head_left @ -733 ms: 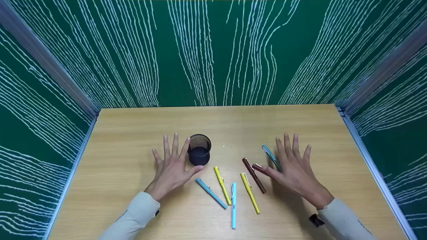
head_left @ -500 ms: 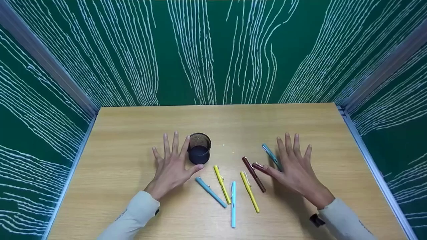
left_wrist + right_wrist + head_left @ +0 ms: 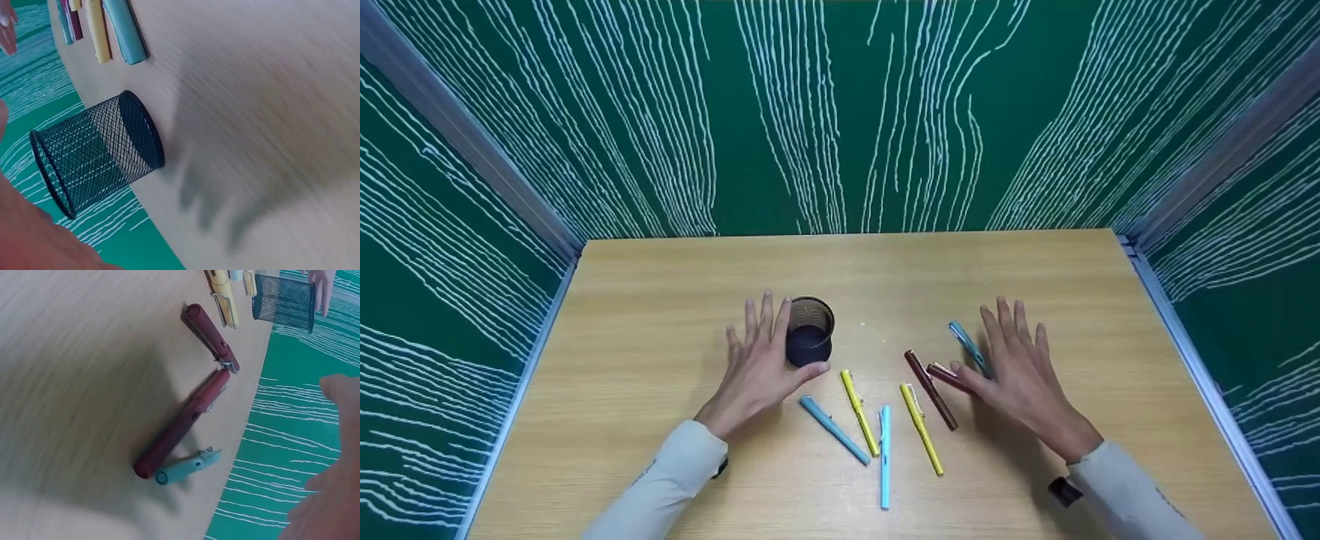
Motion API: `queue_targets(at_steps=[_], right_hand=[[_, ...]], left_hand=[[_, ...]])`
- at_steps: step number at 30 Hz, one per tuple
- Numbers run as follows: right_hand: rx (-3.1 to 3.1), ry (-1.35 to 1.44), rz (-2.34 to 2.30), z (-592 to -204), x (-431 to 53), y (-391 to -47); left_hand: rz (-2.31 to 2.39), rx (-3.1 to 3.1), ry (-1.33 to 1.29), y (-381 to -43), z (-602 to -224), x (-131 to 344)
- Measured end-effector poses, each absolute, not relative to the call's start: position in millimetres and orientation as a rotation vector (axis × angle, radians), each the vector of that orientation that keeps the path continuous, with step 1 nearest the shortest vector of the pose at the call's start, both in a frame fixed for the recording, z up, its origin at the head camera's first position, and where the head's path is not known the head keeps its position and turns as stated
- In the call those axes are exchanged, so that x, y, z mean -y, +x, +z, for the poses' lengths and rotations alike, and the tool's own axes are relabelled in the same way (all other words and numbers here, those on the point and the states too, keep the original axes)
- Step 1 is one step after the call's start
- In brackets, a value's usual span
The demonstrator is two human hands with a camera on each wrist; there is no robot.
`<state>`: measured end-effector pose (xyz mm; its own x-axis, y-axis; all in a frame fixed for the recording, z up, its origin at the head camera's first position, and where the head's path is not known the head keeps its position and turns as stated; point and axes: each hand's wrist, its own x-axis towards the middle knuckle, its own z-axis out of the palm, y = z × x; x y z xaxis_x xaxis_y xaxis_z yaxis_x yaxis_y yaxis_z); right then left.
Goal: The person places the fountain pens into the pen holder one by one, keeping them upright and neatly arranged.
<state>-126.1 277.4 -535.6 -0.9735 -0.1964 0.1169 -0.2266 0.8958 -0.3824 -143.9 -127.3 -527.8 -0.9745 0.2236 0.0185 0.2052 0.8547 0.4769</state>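
Observation:
A black mesh pen cup (image 3: 810, 346) stands upright on the table. My left hand (image 3: 754, 367) is spread at its left side, fingers nearly straight; whether they touch the cup I cannot tell. My right hand (image 3: 1021, 384) hovers with extended fingers, casting a shadow, over a teal pen (image 3: 969, 345) and a dark red pen (image 3: 183, 422), both partly hidden by it in the head view. Another dark red pen (image 3: 930, 390) lies just left of these. Nearer the middle are two yellow pens (image 3: 859, 412), a grey-blue pen (image 3: 834, 430) and a light blue pen (image 3: 885, 457). Neither hand holds anything.
The wooden table (image 3: 660, 277) is bounded by green panels (image 3: 855, 135) with white wavy lines at the back and both sides. Metal rails (image 3: 1200, 390) run along its side edges. A tiny white speck (image 3: 862, 324) lies right of the cup.
My left hand has shifted slightly right, closer round the cup's side. My right hand has moved a little left with its fingers drawn closer together. Cup and pens stay where they were.

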Motion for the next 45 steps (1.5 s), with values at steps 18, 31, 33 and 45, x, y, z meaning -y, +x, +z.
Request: queue_targets(at_steps=[18, 31, 33, 45], right_hand=[[2.762, 0.179, 1.115, -588.6, -277.5, -136.3], [2.779, 0.023, 1.231, -607.5, -284.1, -139.1], [2.758, 0.03, 1.247, -609.8, -284.2, -139.3], [2.574, 0.109, 1.299, -626.5, -286.0, -139.9]], left_hand=[[1.547, -2.747, 0.243, -163.9, -560.1, 105.6], [1.782, -2.571, 0.197, -167.5, -574.5, 108.0], [1.821, -2.547, 0.222, -167.7, -575.9, 109.7], [1.973, -2.44, 0.198, -168.5, -581.1, 113.6]])
